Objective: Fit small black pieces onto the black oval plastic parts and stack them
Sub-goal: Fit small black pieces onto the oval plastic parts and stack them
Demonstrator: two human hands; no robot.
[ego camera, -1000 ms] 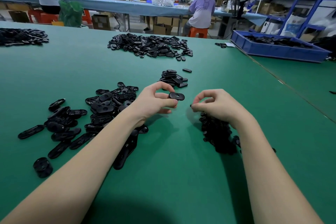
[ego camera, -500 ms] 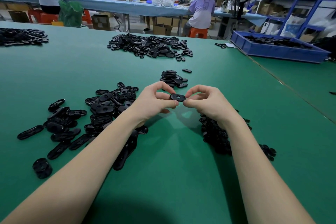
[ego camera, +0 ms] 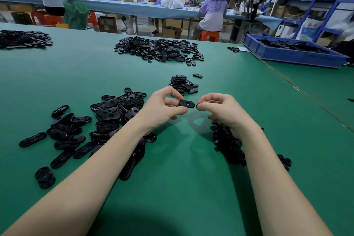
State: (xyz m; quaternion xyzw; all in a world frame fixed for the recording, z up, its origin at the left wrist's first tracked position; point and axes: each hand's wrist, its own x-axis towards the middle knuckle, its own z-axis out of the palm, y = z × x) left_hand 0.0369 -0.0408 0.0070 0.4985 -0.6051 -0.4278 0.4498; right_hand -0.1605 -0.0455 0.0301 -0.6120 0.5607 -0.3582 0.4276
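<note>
Held above the green worktop (ego camera: 191, 188), between index finger and thumb of the left hand (ego camera: 162, 109): one black oval plastic part (ego camera: 186, 104), lying flat, slot facing up. Left grip closed on its left end. Just right of that part, the right hand (ego camera: 220, 110), fingers curled, fingertips (ego camera: 201, 105) pinching a small black piece (ego camera: 196, 105) that is mostly hidden; touching the oval or just short of it, cannot tell. Under the right wrist, a heap of small black pieces (ego camera: 228, 147) on the worktop. To the left, under and beside the left forearm, a loose spread of black oval plastic parts (ego camera: 107, 119). Just beyond the hands, a short untidy stack of finished ovals (ego camera: 183, 84), with a single oval (ego camera: 197, 75) lying near it. Farther back, a larger black pile (ego camera: 159, 49); at far right, a blue plastic tray (ego camera: 291, 54) holding more black parts.
</note>
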